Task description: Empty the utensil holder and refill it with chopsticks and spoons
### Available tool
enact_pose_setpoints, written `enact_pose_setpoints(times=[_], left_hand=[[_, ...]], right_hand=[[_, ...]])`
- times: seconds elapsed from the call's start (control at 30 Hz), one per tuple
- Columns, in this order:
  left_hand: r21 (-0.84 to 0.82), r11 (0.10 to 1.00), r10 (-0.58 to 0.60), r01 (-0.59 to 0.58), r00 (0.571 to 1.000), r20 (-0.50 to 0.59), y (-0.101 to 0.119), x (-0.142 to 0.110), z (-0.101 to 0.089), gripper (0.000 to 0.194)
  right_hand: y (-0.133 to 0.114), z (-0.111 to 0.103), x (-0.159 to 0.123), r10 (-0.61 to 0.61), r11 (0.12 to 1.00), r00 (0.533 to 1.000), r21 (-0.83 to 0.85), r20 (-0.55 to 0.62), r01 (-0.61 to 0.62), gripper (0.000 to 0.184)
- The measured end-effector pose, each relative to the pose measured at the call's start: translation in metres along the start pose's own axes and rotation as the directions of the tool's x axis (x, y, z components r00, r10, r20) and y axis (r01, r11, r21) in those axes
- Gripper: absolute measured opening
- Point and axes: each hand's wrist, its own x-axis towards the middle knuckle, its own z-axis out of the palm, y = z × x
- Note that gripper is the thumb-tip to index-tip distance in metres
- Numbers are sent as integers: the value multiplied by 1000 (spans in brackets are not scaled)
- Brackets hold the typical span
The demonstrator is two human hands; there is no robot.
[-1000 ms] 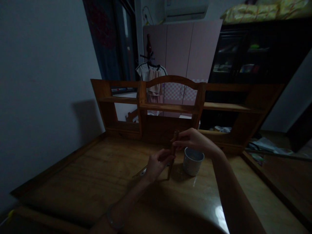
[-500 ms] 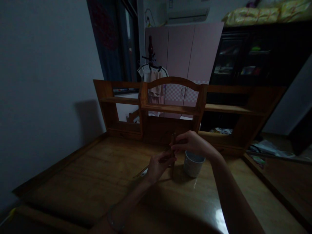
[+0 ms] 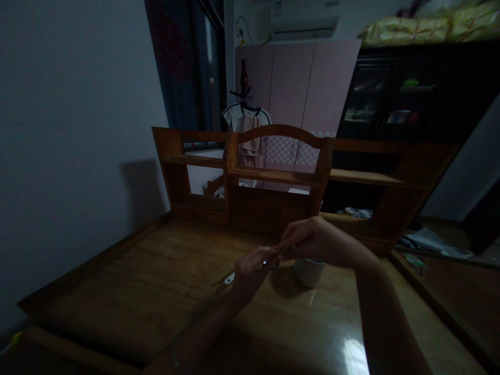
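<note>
My left hand point(image 3: 252, 273) and my right hand point(image 3: 316, 239) meet at the fingertips over the desk, both closed. Between them they grip thin brown sticks that look like chopsticks, mostly hidden by the fingers now. A small shiny spot shows at my left fingers; I cannot tell what it is. A pale grey bucket-like cup point(image 3: 308, 274) stands upright just under my right hand, its rim partly covered. Left of my left hand, a white handle point(image 3: 229, 278) and a thin wooden stick point(image 3: 221, 277) lie on the desk, running behind that hand.
The wooden desk point(image 3: 144, 281) has a shelf unit point(image 3: 273, 176) along its back edge. A wall point(image 3: 78, 130) borders the left side. Beyond the shelf stand pink cupboards point(image 3: 291, 83), hanging clothes point(image 3: 250, 122) and a dark cabinet point(image 3: 390, 83). Plastic bags point(image 3: 437, 242) lie at the right.
The sticks stood upright between my hands and have turned out of clear view. My right hand has lowered, its wrist bent, over the cup's rim. My left hand has rolled over, knuckles up.
</note>
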Motion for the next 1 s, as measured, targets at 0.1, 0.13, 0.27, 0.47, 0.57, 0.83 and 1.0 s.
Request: enact_pose_setpoints(times=[0.1, 0.13, 0.27, 0.47, 0.57, 0.83, 1.0], left_hand=[[17, 1000, -10, 10, 999, 31, -1, -2, -1, 17], [12, 1000, -14, 14, 999, 32, -2, -3, -1, 18], [11, 1000, -13, 13, 1000, 12, -3, -5, 0, 17], [10, 1000, 27, -27, 998, 60, 6, -1, -7, 23], [-47, 999, -16, 19, 999, 46, 9, 0, -9, 22], [-84, 996, -32, 38, 997, 75, 10, 0, -9, 24], [-51, 997, -58, 62, 996, 73, 3, -2, -7, 23]], right_hand=[[-5, 2, -2, -6, 1000, 1000, 6, 2, 6, 15], [-5, 2, -2, -6, 1000, 1000, 6, 3, 6, 15], [-7, 2, -2, -6, 1000, 1000, -1, 3, 6, 17], [-16, 3, -1, -47, 998, 999, -45, 19, 48, 22], [-18, 4, -2, -54, 997, 999, -56, 7, 54, 27], [-18, 3, -3, -55, 998, 998, -41, 17, 55, 28], [-17, 3, -2, -40, 999, 999, -32, 7, 40, 20]])
